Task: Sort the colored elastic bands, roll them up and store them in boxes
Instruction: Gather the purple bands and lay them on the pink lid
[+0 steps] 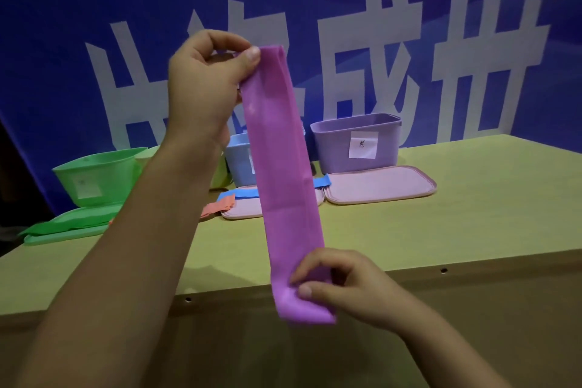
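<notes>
A long purple elastic band (283, 167) hangs stretched in the air above the table's front edge. My left hand (204, 82) pinches its top end between thumb and fingers. My right hand (340, 283) pinches its bottom end, which is folded over. On the table behind stand a purple box (356, 142) with a white label, a blue box (239, 164) partly hidden by the band, and a green box (94, 179). A blue band (242, 192), an orange band (217, 208) and a green band (63, 225) lie near the lids.
Two pink lids (378, 184) lie flat in front of the purple and blue boxes, and a green lid (66, 238) lies under the green band. The yellow-green table (441, 230) has a wooden front edge. A blue banner with white characters stands behind.
</notes>
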